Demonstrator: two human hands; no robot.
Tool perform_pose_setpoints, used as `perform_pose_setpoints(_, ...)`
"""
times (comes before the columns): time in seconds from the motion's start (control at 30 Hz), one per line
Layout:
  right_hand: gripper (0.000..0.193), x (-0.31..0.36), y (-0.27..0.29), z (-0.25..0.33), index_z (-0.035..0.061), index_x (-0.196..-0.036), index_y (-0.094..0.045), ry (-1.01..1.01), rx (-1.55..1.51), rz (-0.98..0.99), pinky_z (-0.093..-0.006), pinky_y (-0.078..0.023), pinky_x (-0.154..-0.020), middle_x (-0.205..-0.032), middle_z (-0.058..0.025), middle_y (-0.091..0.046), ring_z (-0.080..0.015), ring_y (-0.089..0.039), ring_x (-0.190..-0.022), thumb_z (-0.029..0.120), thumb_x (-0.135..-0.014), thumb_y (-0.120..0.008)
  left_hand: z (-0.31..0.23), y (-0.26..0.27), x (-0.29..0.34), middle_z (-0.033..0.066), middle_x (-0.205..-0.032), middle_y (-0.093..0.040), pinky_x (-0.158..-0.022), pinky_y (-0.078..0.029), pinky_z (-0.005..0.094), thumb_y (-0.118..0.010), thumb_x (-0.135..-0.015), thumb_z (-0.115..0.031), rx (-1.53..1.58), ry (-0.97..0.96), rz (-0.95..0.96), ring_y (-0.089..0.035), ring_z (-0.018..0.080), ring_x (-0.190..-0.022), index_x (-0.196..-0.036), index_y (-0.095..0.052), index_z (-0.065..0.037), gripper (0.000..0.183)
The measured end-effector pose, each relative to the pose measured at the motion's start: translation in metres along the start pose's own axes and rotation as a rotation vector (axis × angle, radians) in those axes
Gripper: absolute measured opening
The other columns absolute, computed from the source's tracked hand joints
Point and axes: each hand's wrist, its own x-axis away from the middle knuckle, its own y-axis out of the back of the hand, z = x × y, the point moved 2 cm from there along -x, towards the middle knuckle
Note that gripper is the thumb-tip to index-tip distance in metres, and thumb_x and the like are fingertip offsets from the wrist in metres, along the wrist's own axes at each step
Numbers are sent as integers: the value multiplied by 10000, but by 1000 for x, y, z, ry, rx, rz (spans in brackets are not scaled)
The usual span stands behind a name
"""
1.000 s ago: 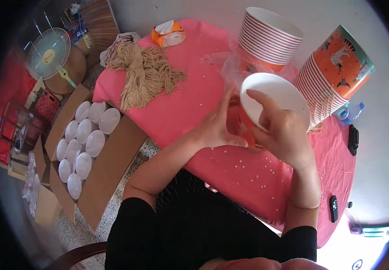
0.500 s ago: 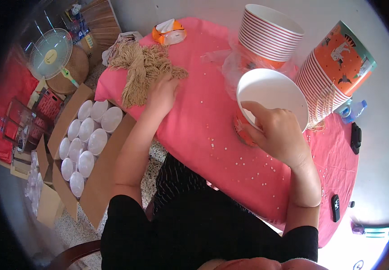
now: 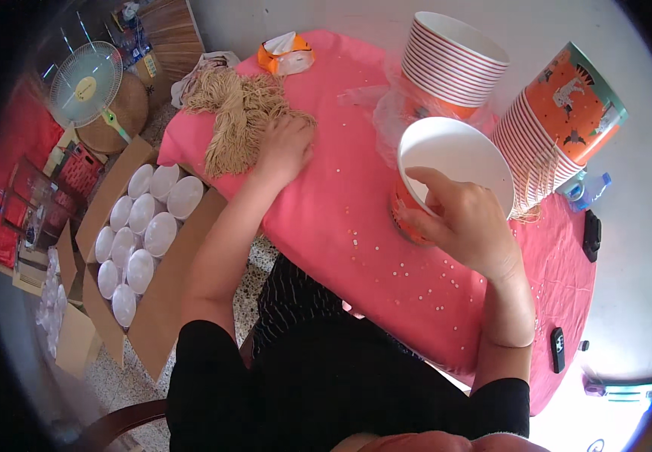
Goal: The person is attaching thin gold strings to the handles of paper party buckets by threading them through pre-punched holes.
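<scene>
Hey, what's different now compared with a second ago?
Your left hand has left the side of the paper bucket, moving left and away from you to the near right edge of the tan cord bundle; whether it grips any strands isn't clear. Your right hand stays on the bucket's rim. The two bucket stacks look unchanged.

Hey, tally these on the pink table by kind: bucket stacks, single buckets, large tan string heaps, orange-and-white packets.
Bucket stacks: 2
Single bucket, at the right hand: 1
Large tan string heap, at the left hand: 1
Orange-and-white packet: 1
Total: 5
</scene>
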Motion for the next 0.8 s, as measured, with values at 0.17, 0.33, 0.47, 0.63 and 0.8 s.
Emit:
perform_pose_setpoints(0.17,276,0,12,-7,57,-1082,-641,-100,-150,-64,-432,-504,-647,-694,-158,-661,-328,-663,-678,238,-874,-644,-88,40,18,97,-878,-592,-834,-432,432,-681,-677,-74,586,-110,-206,-578,309,-906,-799,-582,-69,157)
perform_pose_setpoints(0.33,296,1,14,-20,-1,-1129,-618,-54,-294,61,-264,-440,-540,-636,-59,-596,-118,-579,-567,97,-855,-671,-165,90,59,84,-897,-626,-693,-497,326,-649,-746,16,1265,-351,-60,-608,220,-750,-825,-570,-60,135)
perform_pose_setpoints(0.47,270,3,16,-15,39,-1021,-651,-88,-286,259,-341,-434,-533,-617,-98,-634,-211,-625,-561,216,-825,-710,-147,89,50,19,-802,-580,-514,-401,239,-648,-796,18,1293,-49,-89,-501,88,-606,-844,-570,-57,118)
perform_pose_setpoints(0.63,288,5,31,-19,18,-1006,-641,-45,-358,450,-291,-450,-508,-622,-88,-642,-157,-631,-544,190,-798,-741,-129,79,32,39,-759,-595,-518,-443,239,-660,-818,-4,1173,176,-229,-556,104,-588,-848,-587,-14,80)
perform_pose_setpoints(0.8,369,7,28,-33,12,-1073,-628,-12,-451,544,-244,-465,-497,-654,-73,-660,-127,-636,-539,192,-783,-769,-136,77,23,96,-790,-624,-600,-539,309,-686,-793,-38,1022,103,-244,-672,218,-703,-844,-596,-21,105)
